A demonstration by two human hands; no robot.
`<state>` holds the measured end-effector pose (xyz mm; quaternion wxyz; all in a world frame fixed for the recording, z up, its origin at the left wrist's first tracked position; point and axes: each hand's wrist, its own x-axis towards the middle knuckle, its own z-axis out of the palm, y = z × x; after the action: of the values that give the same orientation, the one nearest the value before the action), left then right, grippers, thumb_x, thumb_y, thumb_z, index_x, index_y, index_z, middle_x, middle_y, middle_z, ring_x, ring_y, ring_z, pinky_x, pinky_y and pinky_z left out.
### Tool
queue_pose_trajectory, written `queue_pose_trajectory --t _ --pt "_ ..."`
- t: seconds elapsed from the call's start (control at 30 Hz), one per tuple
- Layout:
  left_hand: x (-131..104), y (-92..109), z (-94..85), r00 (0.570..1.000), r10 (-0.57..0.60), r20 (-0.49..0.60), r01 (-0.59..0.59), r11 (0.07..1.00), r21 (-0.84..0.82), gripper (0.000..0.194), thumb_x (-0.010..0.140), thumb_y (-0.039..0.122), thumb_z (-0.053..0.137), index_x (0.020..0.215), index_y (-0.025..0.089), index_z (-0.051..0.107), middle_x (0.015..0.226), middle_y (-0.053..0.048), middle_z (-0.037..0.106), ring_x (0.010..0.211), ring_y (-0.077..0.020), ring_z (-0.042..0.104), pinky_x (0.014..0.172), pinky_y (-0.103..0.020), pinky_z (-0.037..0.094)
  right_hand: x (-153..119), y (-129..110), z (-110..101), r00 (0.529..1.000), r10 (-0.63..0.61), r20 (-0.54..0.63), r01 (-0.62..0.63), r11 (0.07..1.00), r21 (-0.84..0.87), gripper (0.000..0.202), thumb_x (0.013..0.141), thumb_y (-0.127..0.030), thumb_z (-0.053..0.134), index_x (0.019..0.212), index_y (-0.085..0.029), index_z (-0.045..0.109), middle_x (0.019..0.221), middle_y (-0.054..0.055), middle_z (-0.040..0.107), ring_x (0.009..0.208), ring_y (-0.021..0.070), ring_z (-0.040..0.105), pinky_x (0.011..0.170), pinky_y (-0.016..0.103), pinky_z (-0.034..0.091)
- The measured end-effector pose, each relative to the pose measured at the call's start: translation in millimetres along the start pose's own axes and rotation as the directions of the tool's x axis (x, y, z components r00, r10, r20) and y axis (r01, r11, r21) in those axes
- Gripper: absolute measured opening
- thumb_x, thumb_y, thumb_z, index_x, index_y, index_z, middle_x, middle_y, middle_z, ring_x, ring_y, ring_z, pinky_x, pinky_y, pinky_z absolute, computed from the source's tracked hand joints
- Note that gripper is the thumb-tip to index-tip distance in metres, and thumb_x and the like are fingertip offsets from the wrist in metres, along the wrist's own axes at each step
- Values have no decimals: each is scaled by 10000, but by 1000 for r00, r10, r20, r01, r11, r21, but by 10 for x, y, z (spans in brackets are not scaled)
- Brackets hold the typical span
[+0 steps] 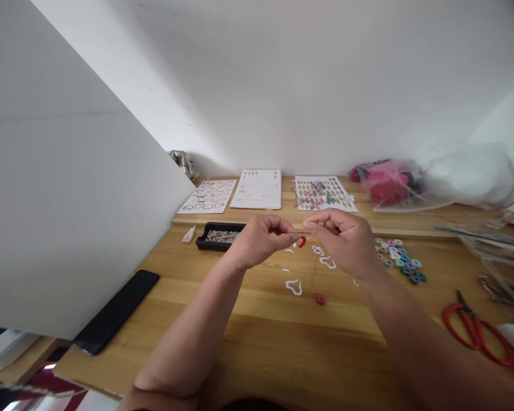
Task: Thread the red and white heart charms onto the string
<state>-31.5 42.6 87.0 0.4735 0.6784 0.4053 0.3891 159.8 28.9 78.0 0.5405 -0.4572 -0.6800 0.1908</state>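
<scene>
Between thumb and forefinger, my left hand pinches a small curved piece wrapped in red thread. Just to its right, my right hand is closed in a pinch; a thin strand seems to run to its fingertips, too fine to make out surely. Below the hands a red thread bobbin lies on the table, its thread running up towards them. White curved paper cutouts are scattered near it. Another white outline shape rests under my right hand.
Left stand a black tray of beads, a small glue bottle and a black phone. Thread bobbins and red-handled scissors lie right. Patterned sheets and bagged yarn sit on the back ledge.
</scene>
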Motion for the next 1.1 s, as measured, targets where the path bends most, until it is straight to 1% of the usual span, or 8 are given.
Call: queue_pose_trajectory --t 0.17,0.27,0.43,0.57,0.67,0.83,0.97,1.1 --pt "18 -38 -20 999 -13 45 18 995 -99 185 760 330 763 768 159 693 741 -19 654 632 -94 511 610 -254 375 51 50 22 992 107 67 -115 986 124 135 799 -312 722 719 -204 708 491 -68 369 486 87 285 461 257 204" --pt "30 -54 -27 999 -21 50 30 983 -184 224 733 351 798 775 156 698 751 -17 657 645 -91 521 622 -250 387 80 104 47 962 217 167 -256 929 267 183 745 -361 762 699 -193 703 504 -60 428 481 82 306 461 253 206" --pt "35 -34 -25 999 -21 38 31 959 -283 204 726 335 811 748 163 702 706 3 648 599 -69 491 602 -239 387 76 226 135 815 413 406 -578 623 527 263 625 -362 839 688 -197 644 520 -77 472 432 53 253 442 239 172" --pt "56 -9 2 998 -29 -48 9 925 -381 191 709 318 808 706 166 691 687 1 645 587 -70 496 577 -239 386 5 293 248 731 408 547 -683 432 589 239 630 -292 810 690 -204 597 437 -117 320 430 63 185 439 232 171" --pt "79 -13 26 989 -25 -149 -36 919 -394 198 708 321 799 703 163 679 711 -9 654 602 -76 511 586 -242 401 -55 283 321 707 388 591 -707 374 600 255 687 -320 786 678 -202 560 455 -113 299 437 67 181 435 230 181" --pt "111 -70 42 950 -1 -311 -109 936 -335 221 738 340 773 752 152 658 752 -20 664 660 -94 548 642 -253 428 -130 159 377 773 396 496 -635 477 608 262 711 -355 788 682 -205 576 461 -106 329 429 66 210 450 233 212" --pt "129 -132 15 925 47 -378 -141 964 -227 216 756 341 760 793 150 665 802 -40 685 725 -116 583 689 -264 438 -154 38 342 892 342 295 -449 732 512 258 748 -383 774 674 -197 611 532 -70 415 459 73 280 456 248 214" --pt "114 -130 -17 938 62 -341 -103 989 -103 209 766 350 753 795 156 684 791 -37 692 687 -110 561 674 -267 422 -142 -67 208 986 153 62 -163 961 223 170 822 -331 715 721 -201 673 512 -72 365 480 89 301 474 258 250"
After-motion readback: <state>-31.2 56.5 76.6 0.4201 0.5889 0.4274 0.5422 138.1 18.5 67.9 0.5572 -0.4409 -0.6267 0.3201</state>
